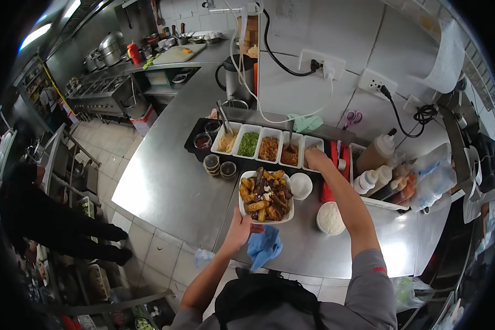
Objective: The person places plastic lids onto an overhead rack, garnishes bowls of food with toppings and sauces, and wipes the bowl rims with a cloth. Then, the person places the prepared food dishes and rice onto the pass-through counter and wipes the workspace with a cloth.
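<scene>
My left hand (240, 230) is at the lower left edge of a white bowl (266, 196) heaped with browned food pieces and small white bits, its fingers closed on the rim. My right hand (315, 158) reaches into the rightmost white tub (313, 144) of the topping row; its fingertips are hidden inside. Left of it stand tubs of brown crumbly topping (269, 148), chopped green topping (248, 144) and pale shreds (227, 141) with tongs. An empty white cup (301, 186) is right of the bowl, and a blue cloth (264, 246) lies below it.
A container of white grains (330, 218) stands under my right forearm. Right of it, a basket (379, 202) holds sauce bottles. Small sauce cups (212, 163) and a metal jug (239, 80) are farther left and back. A person in dark clothes (66, 220) is at far left.
</scene>
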### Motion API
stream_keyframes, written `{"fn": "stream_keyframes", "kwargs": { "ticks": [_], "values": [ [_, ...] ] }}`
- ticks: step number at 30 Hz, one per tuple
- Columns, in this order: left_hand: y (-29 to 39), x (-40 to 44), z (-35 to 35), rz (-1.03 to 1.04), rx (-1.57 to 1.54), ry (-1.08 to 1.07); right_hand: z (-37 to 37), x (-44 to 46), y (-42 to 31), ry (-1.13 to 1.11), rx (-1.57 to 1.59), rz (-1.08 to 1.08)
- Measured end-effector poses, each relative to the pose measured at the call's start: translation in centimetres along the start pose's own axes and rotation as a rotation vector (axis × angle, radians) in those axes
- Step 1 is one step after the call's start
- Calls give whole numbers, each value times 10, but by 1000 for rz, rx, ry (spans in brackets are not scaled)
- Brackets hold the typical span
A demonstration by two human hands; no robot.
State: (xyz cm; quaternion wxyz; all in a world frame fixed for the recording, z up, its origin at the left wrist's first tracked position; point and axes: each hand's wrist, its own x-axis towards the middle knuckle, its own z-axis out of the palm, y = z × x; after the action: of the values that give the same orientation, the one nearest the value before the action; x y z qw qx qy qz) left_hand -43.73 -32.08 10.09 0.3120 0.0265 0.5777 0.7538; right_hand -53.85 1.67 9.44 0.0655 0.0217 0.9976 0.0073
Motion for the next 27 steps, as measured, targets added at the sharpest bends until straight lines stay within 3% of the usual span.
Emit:
{"fn": "stream_keyframes", "kwargs": {
  "ticks": [3,6,9,12,15,20,27],
  "values": [
    [1,-1,0,-1,46,4,2,2,-3,89,-8,0],
    [3,-2,-1,-20,8,-10,-24,-7,-3,-56,73,49],
    [0,-1,-4,-6,4,-18,-18,4,22,73,132,-52],
    [1,0,-4,6,7,-8,-49,-17,17,115,543,-27],
    [-4,4,-4,4,-18,-3,-76,-44,-27,98,672,-332],
    [1,6,1,-5,19,-10,-78,-77,-116,89,609,-509],
    [-5,4,-6,-7,-38,-33,-88,-92,-142,229,374,-444]
  ]
}}
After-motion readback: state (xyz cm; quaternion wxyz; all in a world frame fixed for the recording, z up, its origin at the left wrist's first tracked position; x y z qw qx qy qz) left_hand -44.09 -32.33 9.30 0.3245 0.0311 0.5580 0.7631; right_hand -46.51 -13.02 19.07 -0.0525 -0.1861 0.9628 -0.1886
